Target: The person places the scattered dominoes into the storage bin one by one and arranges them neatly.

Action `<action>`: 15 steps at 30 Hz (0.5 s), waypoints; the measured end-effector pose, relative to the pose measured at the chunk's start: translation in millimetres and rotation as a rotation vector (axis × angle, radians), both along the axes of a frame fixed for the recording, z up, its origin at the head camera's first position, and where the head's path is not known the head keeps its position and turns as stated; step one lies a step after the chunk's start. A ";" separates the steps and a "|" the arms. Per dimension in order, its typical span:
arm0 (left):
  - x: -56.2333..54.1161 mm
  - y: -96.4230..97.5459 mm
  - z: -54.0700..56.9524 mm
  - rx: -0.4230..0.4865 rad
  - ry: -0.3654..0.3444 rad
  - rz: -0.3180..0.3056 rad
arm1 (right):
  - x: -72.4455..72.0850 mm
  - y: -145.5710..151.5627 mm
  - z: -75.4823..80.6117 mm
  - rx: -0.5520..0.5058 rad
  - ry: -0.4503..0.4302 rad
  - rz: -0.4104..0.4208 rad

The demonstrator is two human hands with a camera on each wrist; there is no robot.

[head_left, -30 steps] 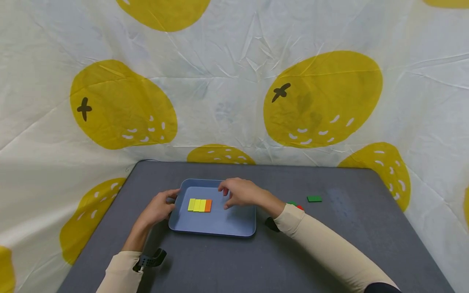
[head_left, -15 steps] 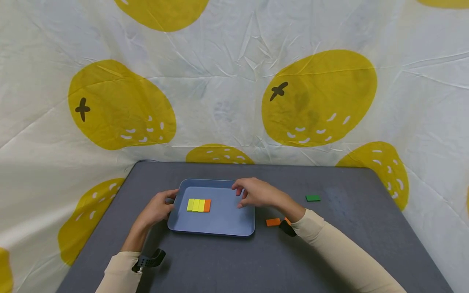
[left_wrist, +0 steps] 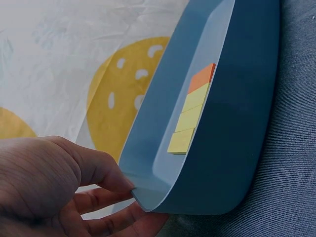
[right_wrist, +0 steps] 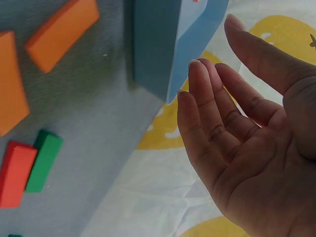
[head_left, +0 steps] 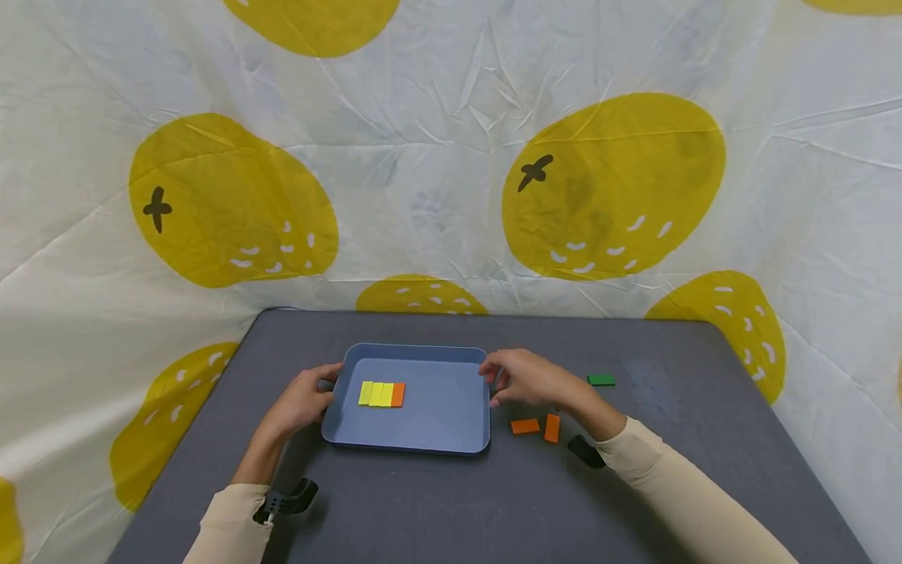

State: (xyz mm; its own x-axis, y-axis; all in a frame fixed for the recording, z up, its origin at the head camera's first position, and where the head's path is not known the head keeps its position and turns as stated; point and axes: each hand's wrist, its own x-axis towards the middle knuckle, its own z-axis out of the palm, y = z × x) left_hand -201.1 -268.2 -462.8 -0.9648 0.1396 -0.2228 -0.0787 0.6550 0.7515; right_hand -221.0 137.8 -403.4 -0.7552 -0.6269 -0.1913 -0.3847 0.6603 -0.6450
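Note:
A blue-grey tray (head_left: 444, 411) holds three yellow blocks (head_left: 377, 394) and one orange block (head_left: 398, 395), lined up side by side. At its left end my left hand (head_left: 301, 401) grips the rim, thumb and fingers pinching a corner in the left wrist view. My right hand (head_left: 532, 380) is by the tray's right edge, fingers gently bent and apart from the thumb, with nothing between them. The right wrist view shows its palm (right_wrist: 261, 163) bare beside the tray's corner.
Right of the tray lie two loose orange blocks (head_left: 524, 426) on the dark grey table (head_left: 437, 509). A green block (head_left: 601, 380) lies farther right. In the right wrist view a red block (right_wrist: 17, 173) sits against another green block (right_wrist: 43, 160). A patterned cloth (head_left: 423, 196) hangs behind.
My right hand has moved right, from over the tray to its right edge, revealing the loose orange blocks. My left hand keeps its place on the tray, and the row of blocks looks the same.

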 end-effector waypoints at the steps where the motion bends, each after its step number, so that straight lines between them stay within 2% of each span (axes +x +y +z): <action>1: 0.1 -0.2 -0.3 0.000 -0.001 0.001 | 1.2 2.7 -0.8 -0.002 -0.014 -0.014; 6: 0.4 -0.7 -1.1 0.001 0.000 0.004 | 6.2 16.9 -2.0 0.003 -0.024 -0.017; 10: 0.2 -1.0 -1.3 -0.004 0.004 0.000 | 8.6 26.7 -6.8 0.034 0.002 0.032; 15: 0.3 -0.8 -1.4 -0.004 0.004 0.004 | 11.5 37.2 -15.5 0.035 -0.007 0.073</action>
State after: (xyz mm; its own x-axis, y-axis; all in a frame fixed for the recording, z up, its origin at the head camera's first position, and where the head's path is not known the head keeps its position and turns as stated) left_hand -200.8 -269.0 -464.2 -0.9663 0.1348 -0.2192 -0.0781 0.6579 0.7490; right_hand -209.5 175.0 -418.9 -0.7064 -0.6730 -0.2194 -0.4278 0.6528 -0.6252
